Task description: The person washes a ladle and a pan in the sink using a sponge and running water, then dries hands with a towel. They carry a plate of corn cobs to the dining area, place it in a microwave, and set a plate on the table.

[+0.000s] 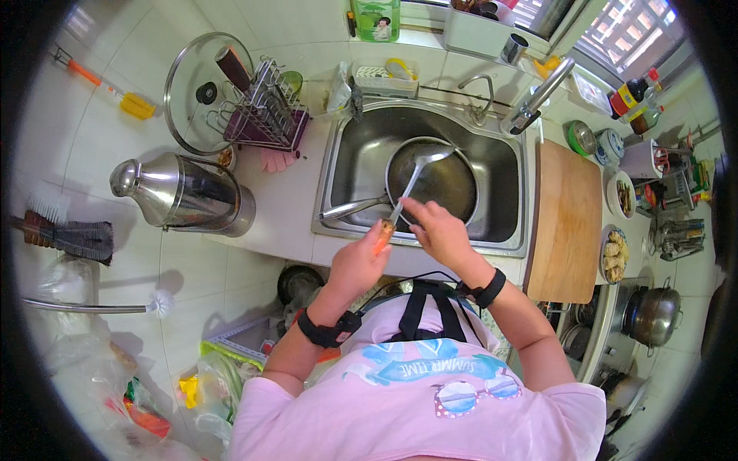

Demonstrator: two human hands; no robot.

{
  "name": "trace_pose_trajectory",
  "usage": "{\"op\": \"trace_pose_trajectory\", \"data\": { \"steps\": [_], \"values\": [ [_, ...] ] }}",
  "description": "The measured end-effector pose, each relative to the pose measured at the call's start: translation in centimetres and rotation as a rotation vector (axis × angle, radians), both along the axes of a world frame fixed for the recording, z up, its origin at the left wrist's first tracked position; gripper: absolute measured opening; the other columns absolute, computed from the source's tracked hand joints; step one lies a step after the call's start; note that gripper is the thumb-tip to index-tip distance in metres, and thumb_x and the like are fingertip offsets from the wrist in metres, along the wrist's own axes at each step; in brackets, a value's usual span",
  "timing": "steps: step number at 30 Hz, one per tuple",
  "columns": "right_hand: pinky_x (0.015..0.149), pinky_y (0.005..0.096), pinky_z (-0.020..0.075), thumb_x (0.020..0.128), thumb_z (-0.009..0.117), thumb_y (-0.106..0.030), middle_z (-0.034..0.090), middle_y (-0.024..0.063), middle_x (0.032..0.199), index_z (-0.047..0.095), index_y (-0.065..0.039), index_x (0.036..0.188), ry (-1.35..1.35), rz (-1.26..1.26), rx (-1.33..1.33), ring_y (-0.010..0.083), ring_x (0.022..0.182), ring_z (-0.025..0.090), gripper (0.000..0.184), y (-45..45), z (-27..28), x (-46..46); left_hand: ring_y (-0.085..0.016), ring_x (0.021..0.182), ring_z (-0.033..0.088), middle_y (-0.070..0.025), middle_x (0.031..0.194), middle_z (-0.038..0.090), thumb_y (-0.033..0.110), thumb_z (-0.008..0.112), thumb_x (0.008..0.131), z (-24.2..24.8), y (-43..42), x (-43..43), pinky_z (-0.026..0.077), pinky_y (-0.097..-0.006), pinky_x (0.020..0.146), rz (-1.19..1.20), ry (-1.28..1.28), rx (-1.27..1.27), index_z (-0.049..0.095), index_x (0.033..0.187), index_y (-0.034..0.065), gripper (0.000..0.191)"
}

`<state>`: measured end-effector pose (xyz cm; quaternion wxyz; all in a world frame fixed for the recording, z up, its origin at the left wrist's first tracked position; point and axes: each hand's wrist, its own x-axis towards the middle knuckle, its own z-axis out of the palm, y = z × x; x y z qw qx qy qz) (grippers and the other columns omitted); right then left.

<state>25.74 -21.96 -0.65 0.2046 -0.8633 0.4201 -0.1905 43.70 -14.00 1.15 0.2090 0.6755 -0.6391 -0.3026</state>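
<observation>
My left hand (358, 268) grips the orange-brown handle (384, 235) of a metal spatula (412, 178) over the front of the sink. The spatula's pale shaft slants up and away, and its wide head lies over a round frying pan (455, 193). My right hand (443, 230) is beside the shaft, its fingers apart and the index fingertip at the shaft, seemingly touching it. The pan sits in the stainless steel sink (360, 138), dark inside, with its metal handle (354, 207) pointing left over the sink's front-left rim.
A wooden cutting board (568, 225) lies right of the sink, near a plate of food (614, 253). The faucet (539, 98) rises at the back right. On the left stand a steel pot (190, 193), a knife rack (271, 109) and a glass lid (184, 75).
</observation>
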Motion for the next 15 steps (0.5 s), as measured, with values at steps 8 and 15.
{"op": "trace_pose_trajectory", "data": {
  "steps": [8, 15],
  "values": [
    [0.062, 0.0347, 0.0469, 0.075, 0.054, -0.017, 0.053, 0.0029, 0.078, 0.059, -0.015, 0.093, 0.287, 0.137, -0.245, 0.0214, 0.078, 0.057, 0.018, -2.0, -1.2, -0.5, -0.019, 0.071, 0.061, -0.0111, 0.092, 0.062, 0.042, 0.049, 0.090, -1.3, -4.4, 1.9, 0.050, -0.0343, 0.063, -0.151, 0.339, 0.217, 0.038, 0.132, 0.0085, 0.055],
    [0.061, 0.0365, 0.0462, 0.073, 0.057, -0.010, 0.053, 0.0053, 0.074, 0.059, -0.014, 0.093, 0.193, -0.009, -0.149, 0.0243, 0.073, 0.057, 0.021, -2.2, -1.0, -2.7, -0.031, 0.103, 0.049, -0.0229, 0.140, 0.026, 0.038, 0.057, 0.084, -10.4, -21.5, 6.6, 0.045, -0.0353, 0.071, 0.223, 0.146, -0.047, 0.042, 0.134, 0.0221, 0.055]
  ]
}}
